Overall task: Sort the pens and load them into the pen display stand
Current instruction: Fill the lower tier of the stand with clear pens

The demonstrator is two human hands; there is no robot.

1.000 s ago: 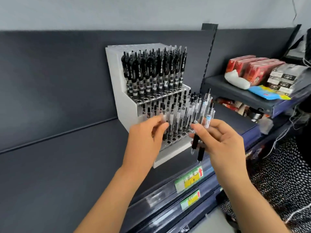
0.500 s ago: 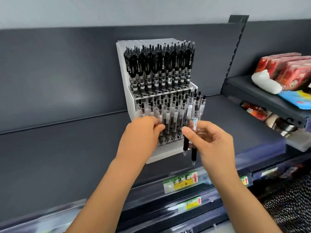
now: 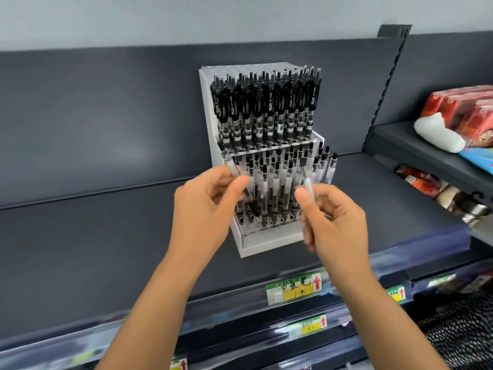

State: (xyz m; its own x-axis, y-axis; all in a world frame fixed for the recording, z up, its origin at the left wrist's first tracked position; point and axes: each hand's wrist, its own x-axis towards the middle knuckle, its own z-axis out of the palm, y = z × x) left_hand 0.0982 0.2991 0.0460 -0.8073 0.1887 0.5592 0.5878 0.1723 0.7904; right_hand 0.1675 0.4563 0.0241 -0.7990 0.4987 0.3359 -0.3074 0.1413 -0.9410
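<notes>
Left hand [image 3: 208, 209] pinches one tilted clear pen [image 3: 232, 166] at the left edge of the display stand [image 3: 269, 243]. Right hand [image 3: 333, 228] grips pens [image 3: 309, 186], count blurred. Shelf [image 3: 93, 236] runs wide toward frame left.

The stand [image 3: 213, 124] has matt white plastic sides; its tiers are clear, glossy plastic drilled with round holes. The pens [image 3: 266, 108] on the upper tier have glossy black plastic clips and clear barrels, with black grips that look duller, perhaps rubbery. The pen [image 3: 232, 166] pinched in the left hand [image 3: 205, 212] is smooth clear plastic. The shelf [image 3: 80, 249] and back panel [image 3: 106, 116] look like dark grey painted metal, smooth and matt with a faint sheen. The strip [image 3: 432, 257] along the shelf edge is clear shiny plastic over paper tags [image 3: 293, 288]. The red packs [image 3: 458, 108] wear glossy wrap.
</notes>
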